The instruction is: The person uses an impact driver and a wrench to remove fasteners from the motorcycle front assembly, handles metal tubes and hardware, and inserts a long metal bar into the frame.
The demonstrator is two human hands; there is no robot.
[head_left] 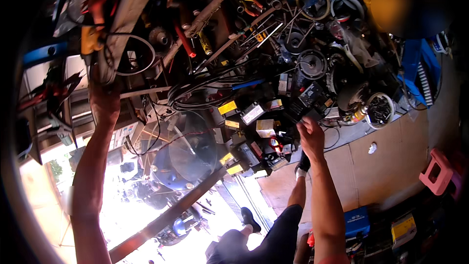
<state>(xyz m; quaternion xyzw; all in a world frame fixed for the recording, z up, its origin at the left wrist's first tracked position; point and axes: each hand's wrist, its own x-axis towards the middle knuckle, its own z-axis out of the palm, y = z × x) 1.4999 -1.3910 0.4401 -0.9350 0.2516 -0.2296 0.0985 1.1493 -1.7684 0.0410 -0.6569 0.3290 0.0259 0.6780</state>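
My left hand (104,101) is raised at the left, its fingers closed on the upright wooden beam (117,44) near an orange-yellow tool (91,39) and a white cable loop. My right hand (310,136), fingers curled, grips a dark object (307,115) that looks like a black battery, at the edge of a heap of small boxy batteries (254,114), several with yellow or white labels. A coil of black cables (188,95) lies left of that heap, with a blue rod (246,84) by it. Round metal wheel parts (311,63) are piled beyond my right hand.
Hand tools (188,44) crowd the top. A blue plastic container (417,73) is at upper right, a pink stool (435,171) at right, a blue box (356,222) at lower right. Cardboard (381,161) covers the floor by my legs and feet; a bright doorway opens at lower left.
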